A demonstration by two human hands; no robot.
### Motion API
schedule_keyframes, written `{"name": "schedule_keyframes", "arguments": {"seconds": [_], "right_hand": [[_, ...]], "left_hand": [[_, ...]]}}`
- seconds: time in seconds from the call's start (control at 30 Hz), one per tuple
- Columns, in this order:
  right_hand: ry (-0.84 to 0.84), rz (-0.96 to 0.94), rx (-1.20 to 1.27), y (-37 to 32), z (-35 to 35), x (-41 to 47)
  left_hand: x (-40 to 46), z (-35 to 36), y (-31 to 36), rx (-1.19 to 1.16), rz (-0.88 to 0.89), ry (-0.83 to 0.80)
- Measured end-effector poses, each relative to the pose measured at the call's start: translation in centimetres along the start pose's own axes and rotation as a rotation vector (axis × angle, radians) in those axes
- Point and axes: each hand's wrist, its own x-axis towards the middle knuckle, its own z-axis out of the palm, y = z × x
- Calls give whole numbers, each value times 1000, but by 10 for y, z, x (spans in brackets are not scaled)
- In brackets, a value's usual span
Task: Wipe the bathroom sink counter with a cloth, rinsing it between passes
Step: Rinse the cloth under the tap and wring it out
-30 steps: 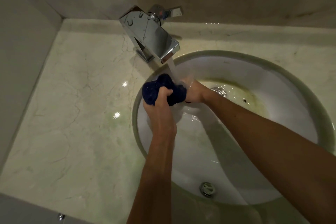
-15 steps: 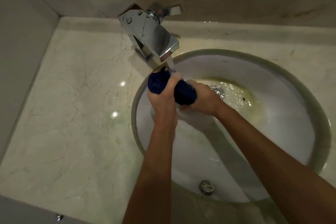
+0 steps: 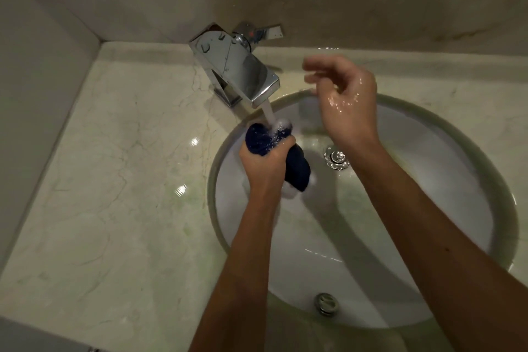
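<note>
The left hand point(image 3: 264, 164) hides the cloth's point(image 3: 297, 171) middle; the right hand's fingertips point(image 3: 310, 66) are blurred.

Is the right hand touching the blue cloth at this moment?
Apart. In the head view the right hand is raised beside the faucet, fingers loose, with bare basin between it and the blue cloth, which only the left hand grips.

- The sink point(image 3: 471, 151) is set in the desk point(image 3: 128, 180), to the right.
- The tap point(image 3: 240, 71) stands behind the sink, at its left rim.
- The cloth point(image 3: 297, 168) is in the left hand point(image 3: 264, 163), under the tap, over the sink.
- The right hand point(image 3: 347, 103) is to the right of the tap, above the drain point(image 3: 337, 156).
</note>
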Motion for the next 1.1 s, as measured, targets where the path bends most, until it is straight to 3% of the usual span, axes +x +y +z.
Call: {"name": "schedule_keyframes", "arguments": {"seconds": [0.07, 0.23, 0.5, 0.63, 0.73, 0.8, 0.87, 1.03, 1.1], "right_hand": [[-18, -25, -5, -15, 9, 13], [-276, 78, -22, -39, 28, 29], [-221, 78, 34, -44, 36, 8], [-224, 74, 221, -15, 27, -19], [-204, 290, 142, 25, 5, -27], [-429, 605, 176, 44, -7, -38], [-698, 886, 361, 53, -14, -50], [-1119, 1087, 708, 66, -35, -68], [-1257, 1064, 792, 70, -42, -72]], "left_hand": [[2, -2, 0, -3, -2, -13], [4, -4, 1, -31, -12, -52], [0, -15, 6, -130, -98, -72], [-12, -26, 11, -249, -89, -280], [-19, -31, 14, -362, -145, -504], [-23, -31, 19, -466, -256, -639], [-25, -28, 21, -494, -349, -687], [-30, -23, 29, -532, -430, -629], [-27, -25, 27, -606, -425, -557]]}}
